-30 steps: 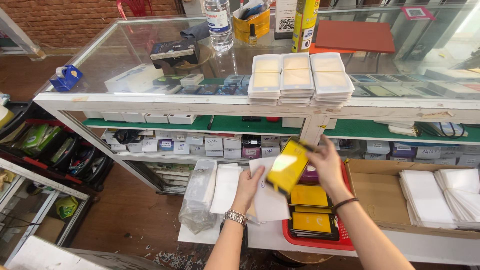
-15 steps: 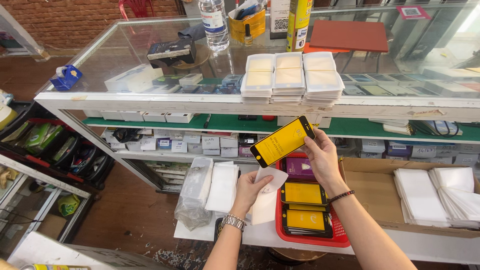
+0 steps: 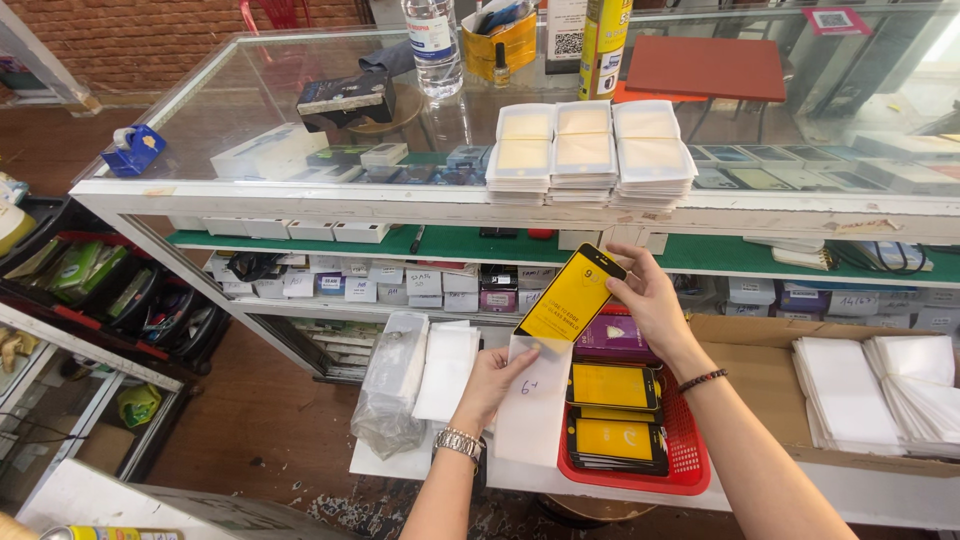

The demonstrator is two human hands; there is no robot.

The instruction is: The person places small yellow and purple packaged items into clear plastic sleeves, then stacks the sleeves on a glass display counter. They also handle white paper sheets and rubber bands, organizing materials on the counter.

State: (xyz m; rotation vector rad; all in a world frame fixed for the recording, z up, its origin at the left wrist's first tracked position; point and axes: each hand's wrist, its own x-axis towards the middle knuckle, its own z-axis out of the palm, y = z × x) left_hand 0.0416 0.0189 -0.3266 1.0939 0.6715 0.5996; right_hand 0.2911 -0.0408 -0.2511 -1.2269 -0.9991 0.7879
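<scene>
My right hand pinches the top end of a yellow and black screen protector, held tilted in the air. Its lower end sits in the mouth of a white paper sleeve. My left hand, with a metal watch at the wrist, holds that sleeve from the left, thumb on its front. Below them a red basket holds more yellow protectors and a purple one.
White sleeves and a clear plastic bag lie at the left of the low table. A cardboard box with white sleeves stands right. Stacked packets, a water bottle and a red pad sit on the glass counter.
My right hand raised the yellow protector out of the basket area, then lowered its bottom end into the white sleeve. My left hand lifted the sleeve toward it.
</scene>
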